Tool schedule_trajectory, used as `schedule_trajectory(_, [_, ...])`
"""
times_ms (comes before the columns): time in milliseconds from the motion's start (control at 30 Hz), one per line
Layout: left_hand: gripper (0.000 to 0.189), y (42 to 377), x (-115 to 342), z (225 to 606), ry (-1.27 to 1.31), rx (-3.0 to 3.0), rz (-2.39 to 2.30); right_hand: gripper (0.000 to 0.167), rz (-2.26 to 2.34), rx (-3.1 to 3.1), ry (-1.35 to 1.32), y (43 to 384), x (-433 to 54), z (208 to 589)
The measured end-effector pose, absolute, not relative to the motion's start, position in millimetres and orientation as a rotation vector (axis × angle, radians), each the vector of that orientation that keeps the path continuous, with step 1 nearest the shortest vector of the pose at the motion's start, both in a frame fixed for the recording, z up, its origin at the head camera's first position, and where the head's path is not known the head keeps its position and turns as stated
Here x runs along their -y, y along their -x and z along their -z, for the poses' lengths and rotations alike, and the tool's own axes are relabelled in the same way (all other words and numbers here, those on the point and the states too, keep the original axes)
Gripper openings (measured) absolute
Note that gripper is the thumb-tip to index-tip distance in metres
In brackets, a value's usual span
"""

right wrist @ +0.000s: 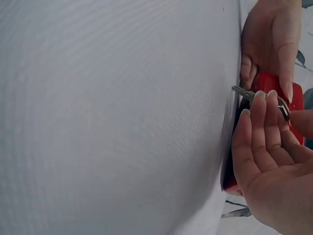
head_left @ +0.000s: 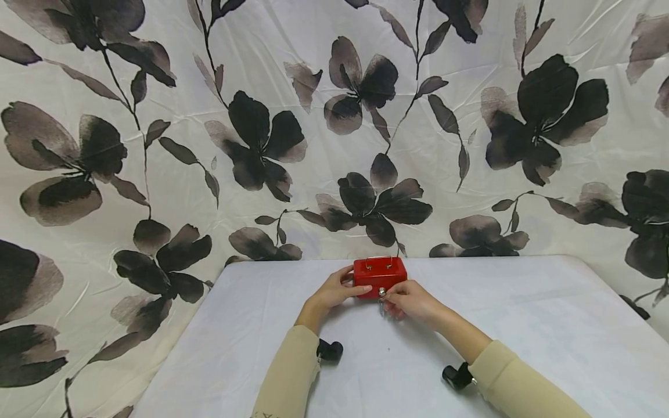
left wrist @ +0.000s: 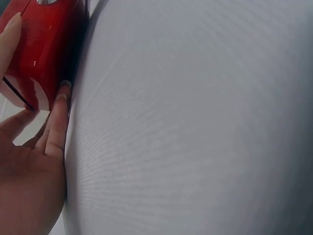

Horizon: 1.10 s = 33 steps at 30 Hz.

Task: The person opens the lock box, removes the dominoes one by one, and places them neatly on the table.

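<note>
A small red cash box [head_left: 384, 278] with a wire handle [head_left: 378, 259] on its lid stands at the table's far edge. My left hand [head_left: 337, 291] holds its left end, the thumb on the front face and other fingers at the side and bottom edge, as the left wrist view shows. At the silver lock [head_left: 382, 291] on the box front, my right hand [head_left: 413, 302] pinches a key between thumb and fingers. A silver key [right wrist: 243, 92] hangs below those fingertips in the right wrist view. Whether the pinched key sits inside the lock is hidden by the fingers.
A white cloth covers the table [head_left: 496, 313]. Behind it hangs a pale curtain [head_left: 313, 174] with dark flowers. Black wrist cameras are strapped by both beige sleeves [head_left: 292, 371].
</note>
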<state>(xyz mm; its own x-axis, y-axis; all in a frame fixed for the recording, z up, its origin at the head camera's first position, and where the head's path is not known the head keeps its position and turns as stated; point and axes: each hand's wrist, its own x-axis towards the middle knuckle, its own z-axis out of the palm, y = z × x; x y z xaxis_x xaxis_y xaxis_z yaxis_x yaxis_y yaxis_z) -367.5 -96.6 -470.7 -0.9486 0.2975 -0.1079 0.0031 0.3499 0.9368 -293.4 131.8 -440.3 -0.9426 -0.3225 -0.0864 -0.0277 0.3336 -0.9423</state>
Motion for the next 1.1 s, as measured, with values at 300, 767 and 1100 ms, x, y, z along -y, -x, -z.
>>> schedule_trajectory(300, [0.095,367.3,96.3,470.3,-0.276,-2.36,-1.632,0.024,1.676,-2.283,0.304,295.7,-131.3,441.8])
schedule_trajectory(767, [0.096,369.9,96.9,474.2,-0.267,-2.345,-1.643,0.026,1.76,-2.1,0.229,299.0,-133.2,445.6])
schedule_trajectory(1100, [0.096,369.6,95.7,473.4,-0.255,-2.354,-1.634,0.028,1.753,-2.082,0.207,297.8,-133.6,444.4])
